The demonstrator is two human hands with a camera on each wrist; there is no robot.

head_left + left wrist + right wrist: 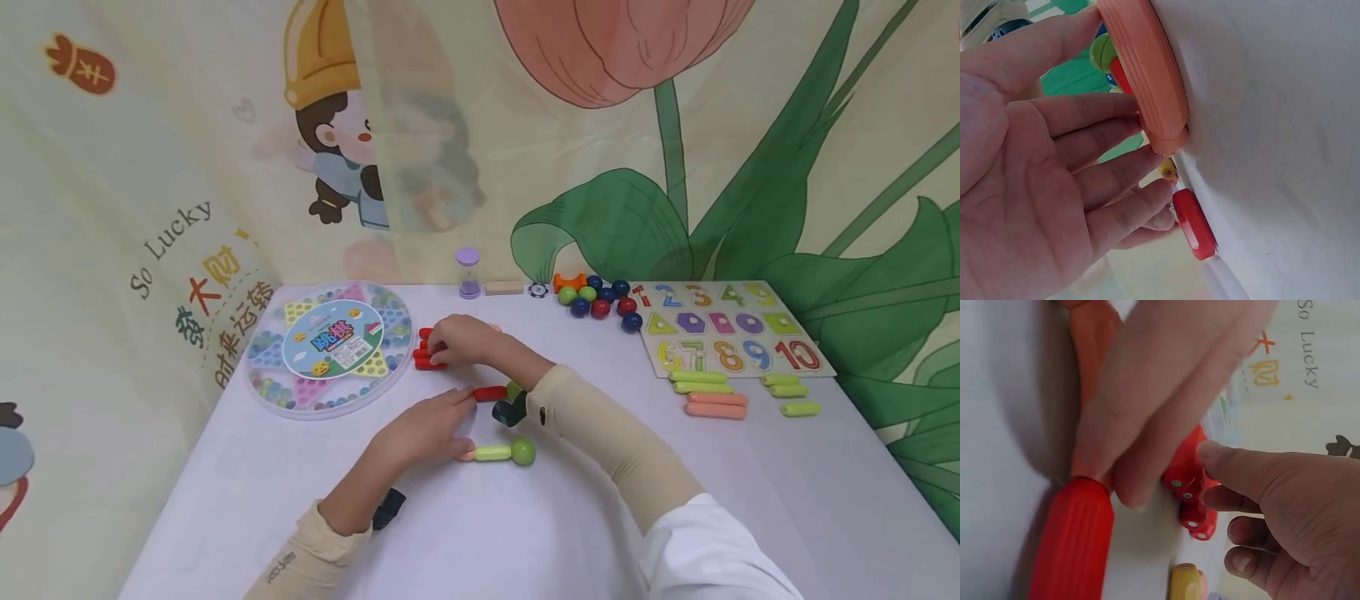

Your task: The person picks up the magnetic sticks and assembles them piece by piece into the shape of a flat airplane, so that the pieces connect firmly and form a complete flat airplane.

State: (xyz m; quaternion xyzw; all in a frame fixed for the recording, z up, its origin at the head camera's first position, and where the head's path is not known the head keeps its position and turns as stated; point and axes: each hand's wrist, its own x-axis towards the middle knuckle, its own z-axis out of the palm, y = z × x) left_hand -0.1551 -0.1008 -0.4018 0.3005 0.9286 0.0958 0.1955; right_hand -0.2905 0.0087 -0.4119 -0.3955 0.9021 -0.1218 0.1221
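My right hand (465, 340) reaches over the left to a small pile of red toy rods (429, 363). In the right wrist view its thumb and forefinger pinch one red rod (1185, 450) at the pile; pale dots mark the rod ends. My left hand (431, 429) lies low on the table with fairly straight fingers. Its thumb and fingertips touch a salmon rod (1154, 75). Near these fingers lie a single red rod (491, 394) and a light green rod (492, 452) joined to a green ball (522, 451). The right forearm partly hides another green ball (513, 390).
A round marble board game (262, 392) lies left. At the back stand a purple sand timer (468, 275), a wooden block (503, 287) and coloured balls (600, 308). A number puzzle board (738, 329) lies right, with green rods (701, 387) and salmon rods (716, 410) before it.
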